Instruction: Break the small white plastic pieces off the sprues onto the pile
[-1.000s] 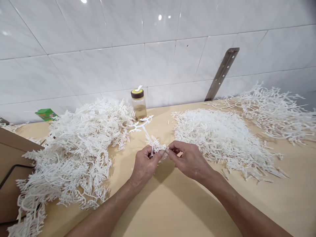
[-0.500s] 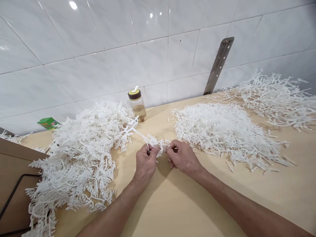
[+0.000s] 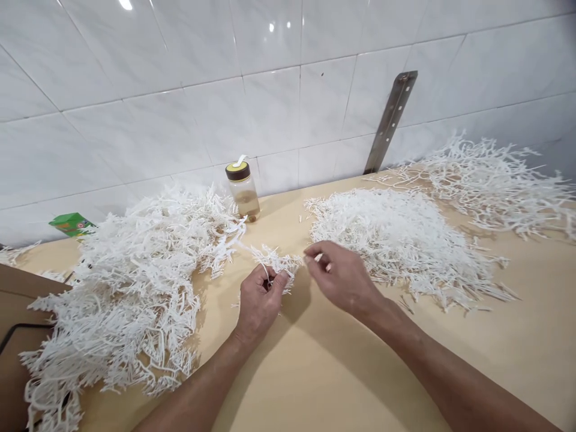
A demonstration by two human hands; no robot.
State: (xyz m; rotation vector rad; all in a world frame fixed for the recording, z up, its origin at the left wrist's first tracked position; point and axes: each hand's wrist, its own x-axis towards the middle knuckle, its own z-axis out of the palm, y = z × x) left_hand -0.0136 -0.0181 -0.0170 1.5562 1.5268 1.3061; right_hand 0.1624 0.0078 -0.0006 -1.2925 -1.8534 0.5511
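My left hand is closed in a pinch on a white branched strand with many thin prongs, held just above the table. My right hand is just to the right of the strand's end, thumb and forefinger pressed together; whatever they hold is too small to make out. On the left lies a large tangled heap of similar white branched strands. A flatter pile of short, thin white pieces lies beyond my right hand.
A clear bottle with a dark and yellow lid stands near the tiled wall. Looser white branches lie at the back right. A metal bracket leans against the wall. A green carton and a brown box are at left.
My right hand has drawn away from the strand, a little to the right. My left hand keeps its pinch on it. The whole view has shifted slightly.
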